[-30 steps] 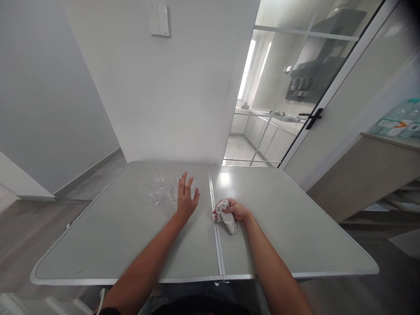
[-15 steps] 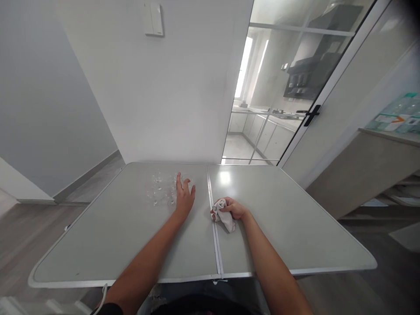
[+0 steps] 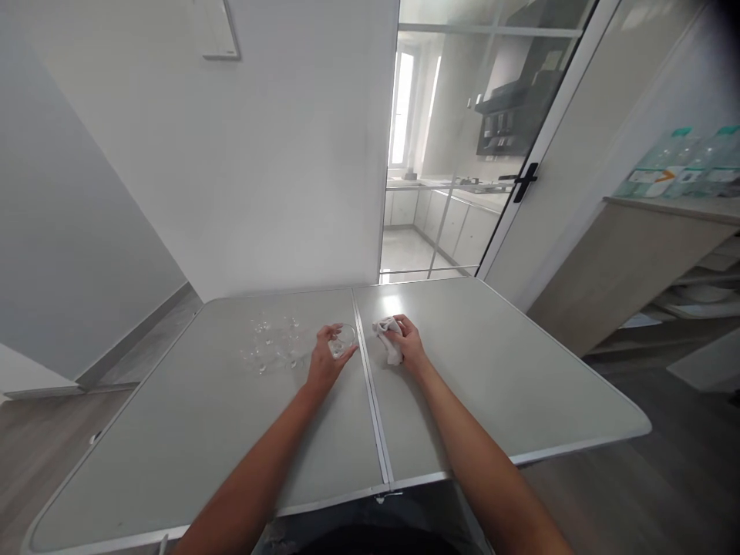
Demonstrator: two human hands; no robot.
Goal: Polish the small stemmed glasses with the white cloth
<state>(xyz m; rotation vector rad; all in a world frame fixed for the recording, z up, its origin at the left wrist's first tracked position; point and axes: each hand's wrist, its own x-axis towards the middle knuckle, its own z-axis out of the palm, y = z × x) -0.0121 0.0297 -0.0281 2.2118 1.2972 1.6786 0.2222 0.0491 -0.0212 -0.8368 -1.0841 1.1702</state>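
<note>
Left hand [image 3: 324,362] now grasps a small clear glass cup [image 3: 344,339], lifted from the cluster at ten o'clock; right hand [image 3: 409,345] clenches a crumpled white cloth [image 3: 388,336] on the grey counter [image 3: 491,385].

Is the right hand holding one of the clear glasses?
No, the right hand grips a white cloth; the left hand holds the glass.

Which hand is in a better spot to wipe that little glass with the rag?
The right hand, probably. It already grips the white cloth, just across the table seam from the glass. The left hand is busy holding that glass, so it likely just steadies it.
</note>
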